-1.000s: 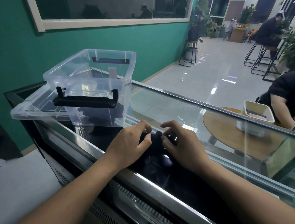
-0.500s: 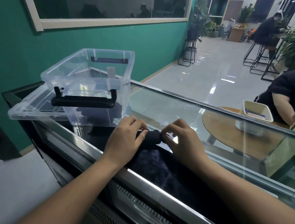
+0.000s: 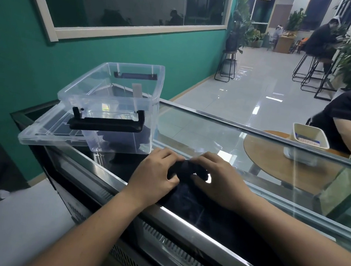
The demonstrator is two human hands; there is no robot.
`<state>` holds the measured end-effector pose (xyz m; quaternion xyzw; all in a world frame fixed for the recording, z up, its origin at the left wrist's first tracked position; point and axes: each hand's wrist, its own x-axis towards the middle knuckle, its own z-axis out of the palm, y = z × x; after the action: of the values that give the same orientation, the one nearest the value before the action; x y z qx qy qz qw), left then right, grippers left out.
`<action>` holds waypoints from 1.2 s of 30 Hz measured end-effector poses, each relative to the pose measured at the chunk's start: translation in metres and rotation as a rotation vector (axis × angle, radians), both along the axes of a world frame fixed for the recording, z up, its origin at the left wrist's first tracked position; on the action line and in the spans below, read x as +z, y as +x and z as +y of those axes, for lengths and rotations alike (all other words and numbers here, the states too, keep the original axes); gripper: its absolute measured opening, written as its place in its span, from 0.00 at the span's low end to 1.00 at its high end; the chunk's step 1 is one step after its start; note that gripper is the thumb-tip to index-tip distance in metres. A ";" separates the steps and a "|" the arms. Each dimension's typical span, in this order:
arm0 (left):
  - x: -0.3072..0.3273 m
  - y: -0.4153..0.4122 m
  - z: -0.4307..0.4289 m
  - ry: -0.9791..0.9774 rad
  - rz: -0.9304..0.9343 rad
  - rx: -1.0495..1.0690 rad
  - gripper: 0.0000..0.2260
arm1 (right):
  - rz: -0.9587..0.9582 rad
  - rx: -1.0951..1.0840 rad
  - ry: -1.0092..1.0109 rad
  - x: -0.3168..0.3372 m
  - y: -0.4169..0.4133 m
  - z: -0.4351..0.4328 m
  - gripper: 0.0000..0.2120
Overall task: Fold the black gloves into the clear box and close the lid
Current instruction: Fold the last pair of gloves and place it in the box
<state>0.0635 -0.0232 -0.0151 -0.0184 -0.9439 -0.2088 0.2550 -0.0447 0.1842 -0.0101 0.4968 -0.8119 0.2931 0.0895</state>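
**glovebox_q:** Black fabric bunched between both hands, is that the gloves? Where exactly are they sitting?

**benchwatcher:** Yep, the black gloves are rolled into a tight dark bundle on the glass top of the bench. The left hand is clamped on the bundle's left end, fingers curled over the top and thumb tucked against the near side. The right hand pinches the right end, fingertips pressing down on the roll. So both grips are closed on the fabric, and the two hands nearly touch over it.

**glovebox_q:** And the box?

**benchwatcher:** The clear box stands upright, up and to the left of the left grip, near it but not touching. It's open on top. There's a dark shape showing low through its walls, but I can't tell if that's inside the box or just the dark bench seen through the plastic. Its black handle hangs on the side facing the camera.

**glovebox_q:** Lid on?

**benchwatcher:** Nope. The clear lid lies flat on the bench on the far-left side of the box, further from the grips than the box itself, with the box seeming to sit partly over its edge.

**glovebox_q:** Anything under the hands?

**benchwatcher:** Just the dark glass and the metal front rail below both wrists.
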 end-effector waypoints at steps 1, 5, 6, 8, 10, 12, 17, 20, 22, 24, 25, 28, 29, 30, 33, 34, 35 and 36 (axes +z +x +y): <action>0.000 -0.001 -0.001 0.016 -0.006 -0.002 0.21 | -0.001 0.012 0.005 0.000 0.000 0.000 0.17; 0.004 0.000 -0.011 0.032 -0.057 -0.042 0.25 | 0.024 0.008 0.021 -0.002 -0.002 -0.001 0.18; 0.005 0.000 -0.015 0.023 -0.072 -0.059 0.25 | 0.037 0.005 0.029 -0.002 -0.001 -0.001 0.18; 0.009 0.000 -0.020 0.011 -0.092 -0.086 0.24 | 0.052 0.006 0.039 -0.002 0.001 -0.001 0.18; 0.013 0.001 -0.023 -0.005 -0.094 -0.097 0.23 | 0.048 0.001 0.044 -0.001 0.005 -0.002 0.18; 0.018 0.000 -0.026 -0.033 -0.092 -0.108 0.22 | 0.022 -0.013 0.016 0.003 0.008 -0.005 0.18; 0.058 -0.003 -0.034 -0.097 0.015 -0.158 0.20 | -0.001 -0.042 -0.118 0.040 0.004 -0.012 0.16; 0.096 -0.004 -0.039 -0.191 0.121 -0.145 0.19 | 0.062 -0.062 -0.164 0.081 0.000 -0.021 0.16; 0.123 -0.003 -0.045 -0.230 0.177 -0.148 0.18 | 0.096 -0.039 -0.178 0.111 -0.002 -0.030 0.15; 0.149 -0.002 -0.054 -0.258 0.221 -0.143 0.18 | 0.132 -0.016 -0.190 0.138 -0.005 -0.040 0.14; 0.162 -0.002 -0.060 -0.266 0.240 -0.133 0.18 | 0.145 -0.010 -0.200 0.150 -0.007 -0.046 0.14; 0.195 -0.003 -0.081 -0.235 0.262 -0.109 0.17 | 0.183 -0.004 -0.225 0.181 -0.013 -0.070 0.13; 0.205 -0.003 -0.092 -0.228 0.253 -0.088 0.17 | 0.183 -0.004 -0.229 0.189 -0.015 -0.083 0.13; 0.212 -0.005 -0.101 -0.234 0.233 -0.061 0.17 | 0.169 -0.014 -0.230 0.194 -0.017 -0.094 0.12; 0.225 -0.014 -0.134 -0.266 0.155 0.036 0.17 | 0.079 -0.028 -0.214 0.204 -0.026 -0.133 0.09; 0.226 -0.018 -0.144 -0.263 0.122 0.060 0.17 | 0.055 -0.026 -0.201 0.205 -0.029 -0.146 0.09; 0.226 -0.021 -0.153 -0.259 0.088 0.078 0.17 | 0.036 -0.028 -0.184 0.206 -0.033 -0.159 0.09; 0.226 -0.024 -0.162 -0.257 0.059 0.091 0.16 | 0.019 -0.035 -0.159 0.205 -0.037 -0.171 0.09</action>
<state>0.0392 -0.1850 0.2109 -0.0142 -0.9549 -0.0739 0.2872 -0.0819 0.0130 0.1949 0.4767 -0.7938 0.3503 0.1414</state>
